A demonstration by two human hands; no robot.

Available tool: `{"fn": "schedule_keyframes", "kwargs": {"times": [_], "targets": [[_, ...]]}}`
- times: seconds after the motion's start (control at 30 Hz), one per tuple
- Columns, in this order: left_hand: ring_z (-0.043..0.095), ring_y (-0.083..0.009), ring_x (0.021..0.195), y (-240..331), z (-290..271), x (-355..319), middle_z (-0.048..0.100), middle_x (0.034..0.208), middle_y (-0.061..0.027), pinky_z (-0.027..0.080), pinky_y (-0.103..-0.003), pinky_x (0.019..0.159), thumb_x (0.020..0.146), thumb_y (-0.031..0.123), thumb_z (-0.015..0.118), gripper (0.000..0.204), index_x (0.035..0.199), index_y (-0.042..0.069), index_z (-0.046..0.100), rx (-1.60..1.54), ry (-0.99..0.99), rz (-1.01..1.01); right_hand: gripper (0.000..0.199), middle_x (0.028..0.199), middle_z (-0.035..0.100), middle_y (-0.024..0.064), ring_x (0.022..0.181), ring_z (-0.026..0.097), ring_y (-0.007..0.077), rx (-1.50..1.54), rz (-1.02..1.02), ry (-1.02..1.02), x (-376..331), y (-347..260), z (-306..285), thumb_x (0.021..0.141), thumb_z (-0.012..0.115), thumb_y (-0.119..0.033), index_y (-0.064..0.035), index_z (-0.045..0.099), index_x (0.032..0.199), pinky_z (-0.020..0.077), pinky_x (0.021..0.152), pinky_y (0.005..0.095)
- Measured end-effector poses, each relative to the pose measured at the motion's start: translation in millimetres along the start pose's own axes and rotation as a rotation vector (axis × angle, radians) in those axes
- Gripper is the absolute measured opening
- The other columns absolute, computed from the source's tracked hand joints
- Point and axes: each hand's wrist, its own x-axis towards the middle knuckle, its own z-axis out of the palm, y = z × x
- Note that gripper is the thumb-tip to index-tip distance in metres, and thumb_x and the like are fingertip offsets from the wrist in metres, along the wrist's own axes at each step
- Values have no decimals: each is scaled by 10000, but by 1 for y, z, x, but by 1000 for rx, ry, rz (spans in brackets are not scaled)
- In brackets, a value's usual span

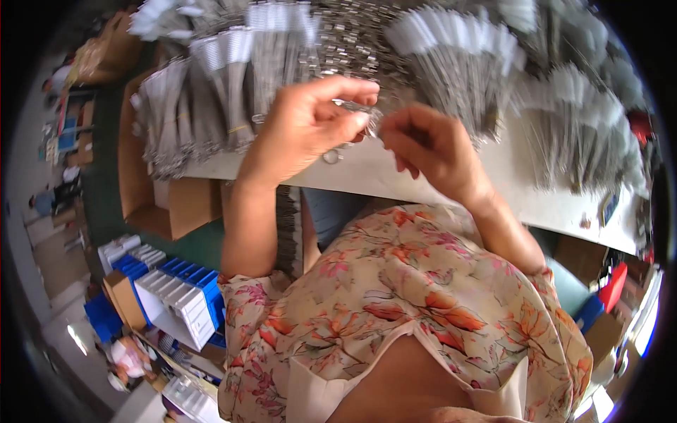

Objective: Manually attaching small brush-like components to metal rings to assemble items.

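Floral cloth filled the near view, a loose short-sleeved top in cream, pink and orange, with both bare forearms rising out of it toward the table. Above the near edge of that white table, the two hands met around a small metal piece, thin, wiry and silvery, held in the air just clear of the surface. The left hand was closed on it, thumb and fingertips pinched over its left end. The right hand was pinched on its other end, the remaining fingers curled down toward the palm. A small metal ring hung just beneath the left hand; whether it was joined to the piece I could not tell.

Beyond the hands, the table's far side was heaped with bundles of thin metal wires, many with white ends, spreading from its left corner to its right edge. At the table's left end stood open cardboard boxes. Down on the floor to the left sat blue and white plastic bins.
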Motion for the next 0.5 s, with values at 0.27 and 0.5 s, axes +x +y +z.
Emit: {"fn": "schedule_keyframes", "kwargs": {"times": [0.27, 0.5], "targets": [[626, -141, 694, -64, -195, -34, 662, 775, -88, 487, -269, 624, 804, 140, 615, 151, 894, 24, 651, 883, 829, -83, 153, 756, 568, 50, 677, 568, 211, -992, -597, -19, -16, 86, 8, 689, 626, -11, -66, 605, 830, 482, 560, 313], [547, -190, 473, -91, -245, -33, 586, 606, -132, 423, -320, 440, 810, 219, 599, 249, 764, -25, 596, 1047, 526, -449, 178, 803, 572, 60, 703, 562, 207, -775, -899, 13, -27, 50, -8, 675, 621, 10, -46, 600, 842, 477, 589, 297]]}}
